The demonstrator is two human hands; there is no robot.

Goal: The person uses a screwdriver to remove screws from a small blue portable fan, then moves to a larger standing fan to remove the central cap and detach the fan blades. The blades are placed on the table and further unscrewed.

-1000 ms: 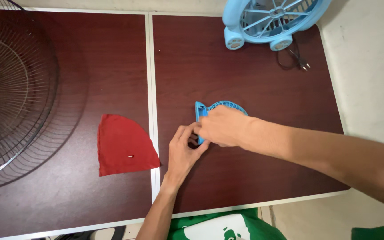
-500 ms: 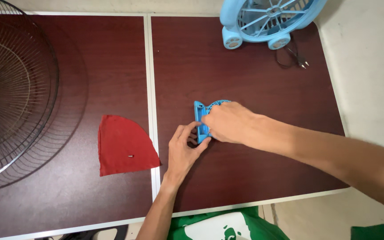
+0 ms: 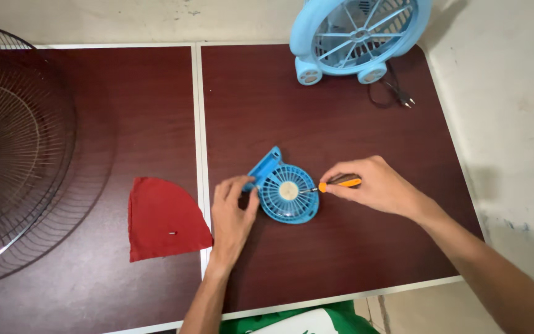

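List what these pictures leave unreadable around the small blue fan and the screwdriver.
- Head view: screwdriver handle mostly hidden in the right hand; its tip is too small to tell where on the small fan it touches.
- Fan's left edge covered by the left hand.
- Speck on the red cloth: too small to identify.
- Wire grille and big blue fan: cut off by frame edges.

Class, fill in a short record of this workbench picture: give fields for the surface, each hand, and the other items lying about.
Surface: dark red-brown table
Left hand: steadies the small blue fan by its edge
Right hand: grips an orange-handled screwdriver, tip at the fan's grille
Far edge: larger light-blue fan with black plug
Left side: wire fan guard, red cloth bearing a small screw
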